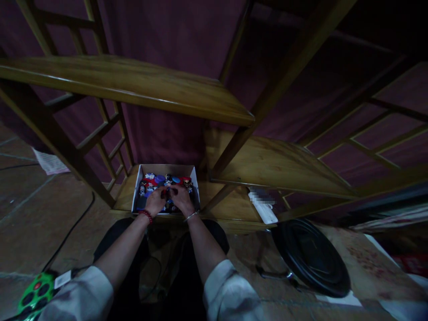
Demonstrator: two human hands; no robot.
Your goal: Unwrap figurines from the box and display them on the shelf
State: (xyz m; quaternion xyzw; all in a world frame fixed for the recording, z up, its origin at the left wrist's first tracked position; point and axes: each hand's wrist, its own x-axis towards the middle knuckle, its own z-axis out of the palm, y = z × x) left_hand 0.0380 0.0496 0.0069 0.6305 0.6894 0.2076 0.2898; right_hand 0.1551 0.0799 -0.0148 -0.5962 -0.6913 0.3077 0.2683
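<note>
A shallow white cardboard box (pixel 197 189) sits on the low wooden shelf, filled with small colourful figures (pixel 151 184) in red, blue, white and black. Both hands are over the middle of the box, their fingertips almost meeting. My left hand (pixel 155 201), with a red bead bracelet (pixel 146 216) at its wrist, has its fingers bent in a pinch. Opposite it, my right hand (pixel 181 199) is likewise pinched, a silver bracelet (pixel 191 216) on its wrist. A small dark and reddish bit shows between the fingertips, too small and dim to name.
A wooden shelf board (pixel 133 87) crosses above the box, and an upright post (pixel 234 151) rises to its right. A white item (pixel 264 207), partly blurred out, lies on the lower shelf. A black round stool (pixel 310 256) stands right; a green power strip (pixel 36 294) lies on the floor.
</note>
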